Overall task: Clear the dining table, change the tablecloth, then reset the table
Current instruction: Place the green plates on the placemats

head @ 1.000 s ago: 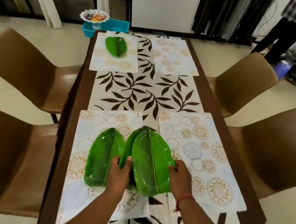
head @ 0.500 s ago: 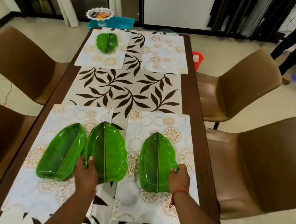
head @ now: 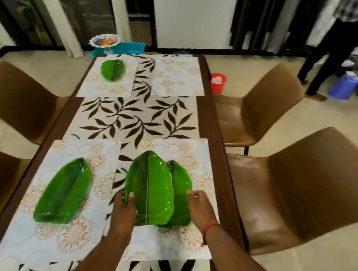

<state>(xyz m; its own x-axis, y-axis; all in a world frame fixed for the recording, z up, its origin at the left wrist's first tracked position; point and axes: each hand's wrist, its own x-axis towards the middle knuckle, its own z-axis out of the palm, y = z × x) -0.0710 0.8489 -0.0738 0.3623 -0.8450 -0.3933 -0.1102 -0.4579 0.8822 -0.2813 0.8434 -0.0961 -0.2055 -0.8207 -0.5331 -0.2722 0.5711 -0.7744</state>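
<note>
Now, head view: resetting underway. Leaf-print tablecloth (head: 129, 118) and four placemats laid on the bench; far-right placemat (head: 179, 74) lacks a plate. Left hand (head: 125, 211) grips a leaf plate (head: 149, 189), overlapping another (head: 182, 192) that the right hand (head: 200, 206) pinches. Half a second ago these plates were apart.

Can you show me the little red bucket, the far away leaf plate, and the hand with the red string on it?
red bucket (head: 217, 83): head view, on its front wall.
far leaf plate (head: 113, 70): head view, on its middle rib.
right hand (head: 199, 205): head view, on its back.
</note>
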